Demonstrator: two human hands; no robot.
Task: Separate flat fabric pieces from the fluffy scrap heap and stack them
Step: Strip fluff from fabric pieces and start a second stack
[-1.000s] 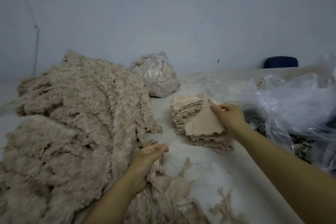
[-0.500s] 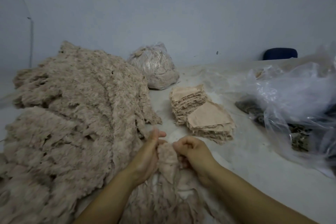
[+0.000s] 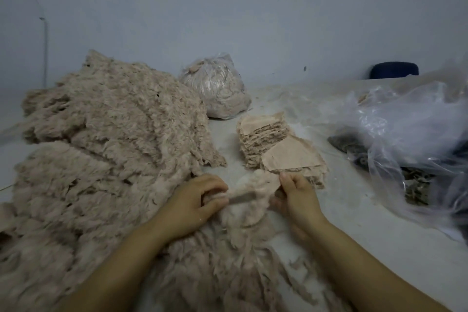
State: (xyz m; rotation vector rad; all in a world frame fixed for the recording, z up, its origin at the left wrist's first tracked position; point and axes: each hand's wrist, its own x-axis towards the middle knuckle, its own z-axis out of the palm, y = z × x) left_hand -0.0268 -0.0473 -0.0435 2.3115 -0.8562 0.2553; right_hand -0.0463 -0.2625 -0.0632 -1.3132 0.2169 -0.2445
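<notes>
Both grips clamped: left hand [image 3: 195, 202] and right hand [image 3: 295, 197] pinch one scrap [image 3: 253, 189] above heap's [image 3: 106, 149] near edge | step: I'm peeling flat piece free | next: lay it on stack [image 3: 286, 154], mid-worktop [image 3: 354, 210], beyond right hand

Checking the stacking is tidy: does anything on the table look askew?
Yes. The top piece on the near stack lies turned, its corner overlapping the far stack. Both stacks have ragged, uneven edges. Nothing looks spilled or damaged.
</notes>
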